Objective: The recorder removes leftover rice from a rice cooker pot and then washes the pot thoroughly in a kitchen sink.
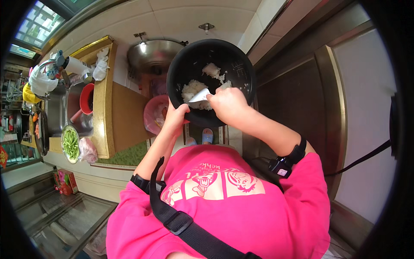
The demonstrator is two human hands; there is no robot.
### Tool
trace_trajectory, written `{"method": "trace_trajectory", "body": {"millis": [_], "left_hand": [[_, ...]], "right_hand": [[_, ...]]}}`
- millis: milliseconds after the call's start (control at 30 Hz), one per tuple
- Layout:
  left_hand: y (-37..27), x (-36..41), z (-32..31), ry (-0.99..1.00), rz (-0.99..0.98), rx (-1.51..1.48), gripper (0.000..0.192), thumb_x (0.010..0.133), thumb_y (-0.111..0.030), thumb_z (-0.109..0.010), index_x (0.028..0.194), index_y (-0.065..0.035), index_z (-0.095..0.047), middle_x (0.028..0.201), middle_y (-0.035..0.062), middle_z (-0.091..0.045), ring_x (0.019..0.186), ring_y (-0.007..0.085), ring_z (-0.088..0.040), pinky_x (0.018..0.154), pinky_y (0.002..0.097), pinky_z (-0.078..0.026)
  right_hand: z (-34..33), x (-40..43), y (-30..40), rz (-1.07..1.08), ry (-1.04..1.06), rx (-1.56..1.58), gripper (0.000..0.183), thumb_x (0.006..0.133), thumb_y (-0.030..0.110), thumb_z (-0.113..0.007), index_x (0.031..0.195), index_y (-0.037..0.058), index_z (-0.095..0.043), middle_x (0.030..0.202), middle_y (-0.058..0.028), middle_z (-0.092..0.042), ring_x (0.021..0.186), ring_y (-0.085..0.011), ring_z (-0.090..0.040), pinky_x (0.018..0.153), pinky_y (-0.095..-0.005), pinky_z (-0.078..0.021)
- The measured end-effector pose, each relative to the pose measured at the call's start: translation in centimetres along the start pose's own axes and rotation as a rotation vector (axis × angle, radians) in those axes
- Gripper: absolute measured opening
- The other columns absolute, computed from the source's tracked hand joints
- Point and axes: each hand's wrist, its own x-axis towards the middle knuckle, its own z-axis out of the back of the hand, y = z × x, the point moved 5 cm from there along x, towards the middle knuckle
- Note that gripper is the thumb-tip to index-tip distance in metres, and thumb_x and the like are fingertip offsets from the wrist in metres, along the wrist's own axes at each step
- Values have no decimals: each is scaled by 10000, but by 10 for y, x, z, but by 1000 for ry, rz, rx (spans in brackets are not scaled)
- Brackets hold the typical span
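Note:
A dark rice cooker inner pot (213,48) is tilted in front of me, its inside facing up. My left hand (176,116) grips the near left rim, thumb over the edge. In my right hand (228,105) is a white rice paddle (200,95), held inside the pot. The paddle's blade touches a clump of cooked white rice (193,88) at the lower left of the pot. Another rice lump (212,70) lies farther up on the bottom, and loose grains cling to the wall. My right hand partly hides some rice beside it.
Below the pot at left stands a bin with a pink liner (155,113). A counter (105,129) holds a sink (58,100), a red pot (86,98) and a plate of green vegetables (70,144). A steel basin (155,53) leans against the wall; a dark door (291,106) is at right.

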Motion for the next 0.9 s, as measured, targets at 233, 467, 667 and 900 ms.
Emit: {"method": "trace_trajectory", "body": {"millis": [233, 467, 667, 900], "left_hand": [[7, -9, 19, 43, -68, 87, 577, 608, 49, -418, 1145, -137, -315, 869, 66, -437, 546, 132, -461, 367, 237, -371], [21, -15, 44, -10, 24, 18, 588, 610, 29, -413, 1162, -146, -306, 941, 80, -443, 748, 181, -524, 525, 325, -517], [-5, -32, 42, -29, 24, 21, 589, 606, 38, -401, 1166, -109, -296, 933, 85, -443, 722, 175, -518, 534, 296, -507], [2, -25, 55, 10, -58, 184, 796, 610, 55, -408, 1320, -196, -150, 1107, 72, -412, 850, 171, -481, 608, 234, -447]], "right_hand": [[-37, 19, 25, -153, 44, -20, 107, 682, 90, -539, 748, 53, -614, 685, -117, -615, 675, -249, -621, 575, -326, -497], [-6, 23, -5, -227, 174, 128, 168, 728, 234, -578, 838, 133, -655, 704, -130, -606, 690, -282, -595, 634, -368, -473], [-31, 9, 22, -82, 221, 41, 133, 724, 233, -558, 748, 132, -641, 650, -161, -586, 657, -321, -586, 620, -386, -473], [6, 8, -30, -315, -27, 299, 220, 730, 232, -558, 704, 22, -620, 691, -191, -590, 689, -336, -586, 649, -406, -474]]}}
